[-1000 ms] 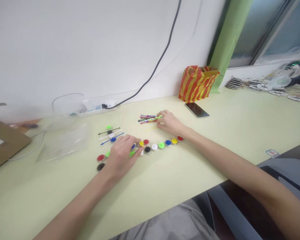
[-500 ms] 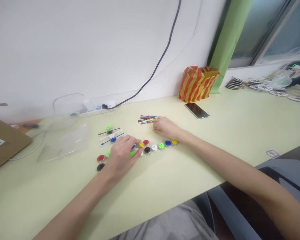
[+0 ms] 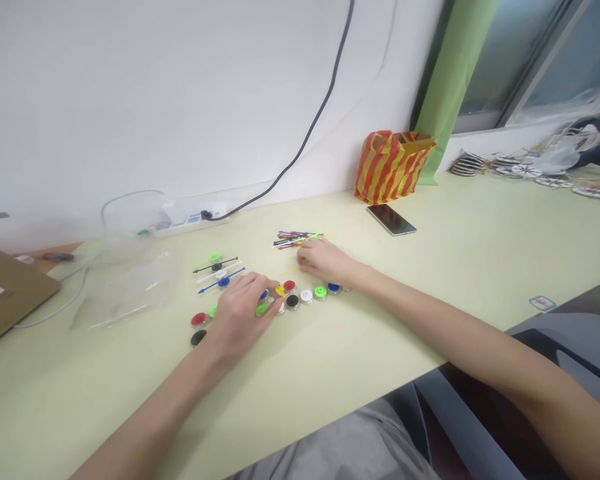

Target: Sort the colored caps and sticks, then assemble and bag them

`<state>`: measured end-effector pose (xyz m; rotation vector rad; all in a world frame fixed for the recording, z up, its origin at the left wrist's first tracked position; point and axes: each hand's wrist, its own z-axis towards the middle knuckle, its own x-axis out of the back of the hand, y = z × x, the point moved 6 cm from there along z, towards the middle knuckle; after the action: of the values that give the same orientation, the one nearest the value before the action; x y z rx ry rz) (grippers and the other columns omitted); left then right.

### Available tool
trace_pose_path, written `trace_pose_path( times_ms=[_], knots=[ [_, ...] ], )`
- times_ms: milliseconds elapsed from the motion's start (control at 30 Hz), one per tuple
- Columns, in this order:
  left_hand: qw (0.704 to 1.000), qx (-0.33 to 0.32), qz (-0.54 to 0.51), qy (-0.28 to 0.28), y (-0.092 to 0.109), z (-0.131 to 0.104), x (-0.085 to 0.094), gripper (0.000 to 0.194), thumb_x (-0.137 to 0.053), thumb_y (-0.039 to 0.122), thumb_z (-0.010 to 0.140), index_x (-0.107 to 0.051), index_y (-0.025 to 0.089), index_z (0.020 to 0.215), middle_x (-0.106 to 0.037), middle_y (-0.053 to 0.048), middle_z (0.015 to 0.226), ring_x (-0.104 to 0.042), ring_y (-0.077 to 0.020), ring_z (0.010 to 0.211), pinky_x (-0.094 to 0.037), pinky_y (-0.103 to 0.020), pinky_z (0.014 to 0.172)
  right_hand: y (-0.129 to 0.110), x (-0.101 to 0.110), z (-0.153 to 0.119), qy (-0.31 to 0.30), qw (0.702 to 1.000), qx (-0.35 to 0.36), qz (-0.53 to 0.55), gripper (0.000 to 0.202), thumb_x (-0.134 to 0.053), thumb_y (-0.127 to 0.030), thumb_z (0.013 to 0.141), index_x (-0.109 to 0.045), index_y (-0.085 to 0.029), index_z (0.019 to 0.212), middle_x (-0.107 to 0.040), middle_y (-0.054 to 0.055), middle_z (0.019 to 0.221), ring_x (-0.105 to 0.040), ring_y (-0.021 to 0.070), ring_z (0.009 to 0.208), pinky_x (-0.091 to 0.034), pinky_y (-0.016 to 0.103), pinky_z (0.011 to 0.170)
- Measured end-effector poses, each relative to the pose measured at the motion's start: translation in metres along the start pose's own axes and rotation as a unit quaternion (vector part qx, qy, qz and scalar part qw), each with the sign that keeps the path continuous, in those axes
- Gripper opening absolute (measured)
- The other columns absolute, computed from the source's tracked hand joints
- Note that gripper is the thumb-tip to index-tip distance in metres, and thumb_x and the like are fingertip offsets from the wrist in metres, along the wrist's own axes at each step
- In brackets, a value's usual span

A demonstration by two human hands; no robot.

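Observation:
Between the thumb and index finger of my left hand [image 3: 243,310] is a yellow disc piece [image 3: 280,291]. My right hand [image 3: 325,260] pinches a thin yellow arrow [image 3: 289,271] that points left, just above the discs. Round pieces on clear bases lie around my left hand: a red one [image 3: 289,285], a black one [image 3: 293,302], a white one [image 3: 307,296] and a light green one [image 3: 321,292]. Behind my right hand is a pile of coloured arrows [image 3: 293,239]. A blue arrow [image 3: 207,289] lies across a blue disc [image 3: 223,283] at the left.
A phone [image 3: 391,219] lies before a red and yellow striped bag [image 3: 393,170]. At the left are a clear plastic bag [image 3: 125,287], a cardboard box [image 3: 10,287] and a power strip [image 3: 180,225]. Striped round pieces [image 3: 467,165] sit at the far right.
My right hand has moved slightly left and down with the yellow arrow, toward the yellow disc. My left hand keeps its place on the disc. The view has shifted a little.

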<state>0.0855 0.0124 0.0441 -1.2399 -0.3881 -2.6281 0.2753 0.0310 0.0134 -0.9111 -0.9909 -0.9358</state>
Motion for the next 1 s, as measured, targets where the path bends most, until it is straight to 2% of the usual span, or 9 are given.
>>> trace_pose_path(
  times_ms=[67,267,433,500,600,667,733,900,1000],
  knots=[
    [1.0,-0.005,-0.002,-0.002,0.001,0.0,0.001,0.004,-0.057,0.025,0.098,-0.058,0.022,0.1,-0.07,-0.003,0.09,-0.066,-0.0211,0.088,-0.049,-0.035,0.077,-0.001,0.0,0.002,-0.005,1.0,-0.003,-0.004,0.007,-0.064,-0.022,0.095,-0.067,-0.016,0.097,-0.068,0.012,0.109,-0.06,0.025,0.106,-0.038,0.034,0.087],
    [1.0,0.0,-0.003,-0.004,0.001,0.001,0.001,0.004,-0.058,0.025,0.097,-0.058,0.022,0.1,-0.071,-0.002,0.091,-0.066,-0.0208,0.087,-0.049,-0.034,0.076,-0.004,0.004,0.004,-0.025,0.999,0.013,-0.027,0.012,-0.056,-0.014,0.096,-0.065,-0.017,0.088,-0.067,0.011,0.108,-0.059,0.0249,0.106,-0.038,0.034,0.084],
    [1.0,-0.002,0.0,0.001,0.001,0.001,0.002,0.004,-0.058,0.025,0.097,-0.059,0.022,0.1,-0.07,-0.002,0.089,-0.066,-0.0209,0.087,-0.049,-0.034,0.077,0.001,0.02,-0.004,0.042,0.996,-0.02,0.079,0.014,-0.053,-0.01,0.093,-0.061,-0.018,0.086,-0.069,0.005,0.088,-0.061,0.0192,0.086,-0.041,0.03,0.079],
    [1.0,0.007,-0.002,0.004,0.0,0.001,0.003,0.004,-0.059,0.024,0.096,-0.059,0.022,0.1,-0.07,-0.003,0.089,-0.066,-0.0213,0.087,-0.049,-0.035,0.078,-0.004,0.029,-0.009,0.094,0.977,-0.021,0.188,0.011,-0.055,-0.013,0.093,-0.06,-0.018,0.084,-0.069,0.002,0.085,-0.062,0.0166,0.081,-0.044,0.029,0.077],
    [1.0,0.018,0.001,0.013,-0.001,0.001,0.003,0.004,-0.06,0.026,0.097,-0.06,0.022,0.098,-0.07,-0.003,0.087,-0.066,-0.0207,0.085,-0.049,-0.034,0.078,-0.015,0.04,-0.017,0.178,0.908,-0.035,0.378,0.005,-0.068,-0.02,0.087,-0.063,-0.018,0.086,-0.071,0.002,0.086,-0.065,0.0159,0.08,-0.05,0.029,0.077],
    [1.0,0.012,0.004,0.022,0.0,0.001,0.003,0.008,-0.062,0.029,0.098,-0.061,0.022,0.096,-0.07,-0.002,0.085,-0.065,-0.0195,0.08,-0.048,-0.034,0.077,-0.024,0.039,-0.021,0.203,0.856,-0.063,0.471,0.015,-0.076,-0.025,0.081,-0.068,-0.018,0.09,-0.073,0.003,0.087,-0.067,0.0159,0.075,-0.053,0.03,0.074],
    [0.999,0.003,0.003,0.037,0.002,0.001,0.004,0.011,-0.063,0.032,0.098,-0.061,0.021,0.094,-0.071,-0.001,0.083,-0.066,-0.0185,0.078,-0.048,-0.034,0.076,-0.034,0.036,-0.023,0.204,0.827,-0.081,0.518,0.018,-0.081,-0.027,0.077,-0.071,-0.018,0.088,-0.074,0.003,0.086,-0.067,0.0158,0.071,-0.055,0.03,0.069],
    [0.995,-0.031,0.005,0.094,0.009,0.001,0.011,0.009,-0.067,0.03,0.097,-0.065,0.021,0.094,-0.073,0.002,0.077,-0.063,-0.0139,0.064,-0.047,-0.03,0.07,-0.051,0.033,-0.026,0.197,0.829,-0.069,0.518,0.009,-0.08,-0.024,0.078,-0.076,-0.016,0.082,-0.076,0.005,0.084,-0.069,0.0165,0.075,-0.056,0.03,0.072],
    [0.992,-0.053,0.018,0.113,0.014,0.002,0.014,0.006,-0.068,0.026,0.096,-0.066,0.021,0.095,-0.074,0.003,0.074,-0.061,-0.0124,0.057,-0.046,-0.029,0.067,-0.055,0.033,-0.026,0.172,0.831,-0.054,0.526,0.013,-0.08,-0.027,0.079,-0.076,-0.015,0.081,-0.075,0.005,0.081,-0.068,0.0162,0.072,-0.056,0.031,0.072]
  ],
)
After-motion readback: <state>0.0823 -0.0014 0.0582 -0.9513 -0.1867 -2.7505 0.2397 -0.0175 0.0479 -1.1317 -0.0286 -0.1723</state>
